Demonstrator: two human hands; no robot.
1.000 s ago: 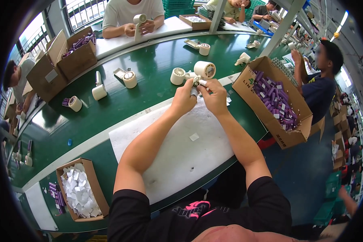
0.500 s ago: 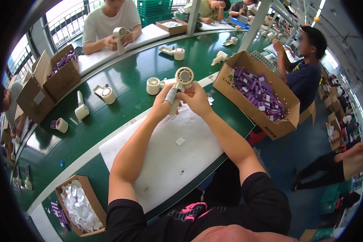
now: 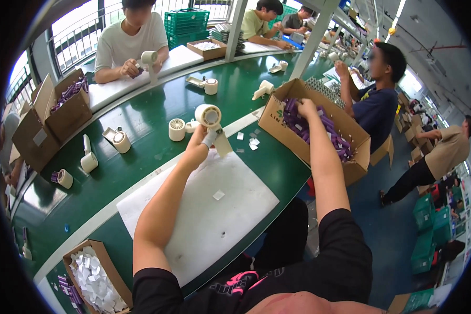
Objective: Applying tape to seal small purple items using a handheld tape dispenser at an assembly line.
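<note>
at the lower left of the frame, a small carton (image 3: 112, 269) of white paper scraps (image 3: 94, 277) sits with purple cells (image 3: 69, 293) along its outer side. a white sheet (image 3: 204, 214) fills the lower middle, its near side running close to the edge of the green bench (image 3: 271, 156), with one paper square (image 3: 219, 195) on it. past the sheet's upper edge, at mid-frame, the left hand (image 3: 198, 149) is closed round the cream fan (image 3: 208, 115), its round head up and its handle slanting down to the right. a strip of green bench with a few paper bits (image 3: 254, 142) separates this fan from the big carton (image 3: 280, 128) right of centre. over that carton's rim, the right hand (image 3: 307, 109) dips its fingers among purple batteries (image 3: 341, 145); i cannot tell whether it grips one. beyond the pale rail (image 3: 97, 222), a fan head (image 3: 177, 130) stands just beside the held fan, while opened fan bodies (image 3: 120, 141) lie spaced apart toward the left, green surface between them. at the upper left, a co-worker in a white shirt (image 3: 133, 44) sits at the table's far edge.
</note>
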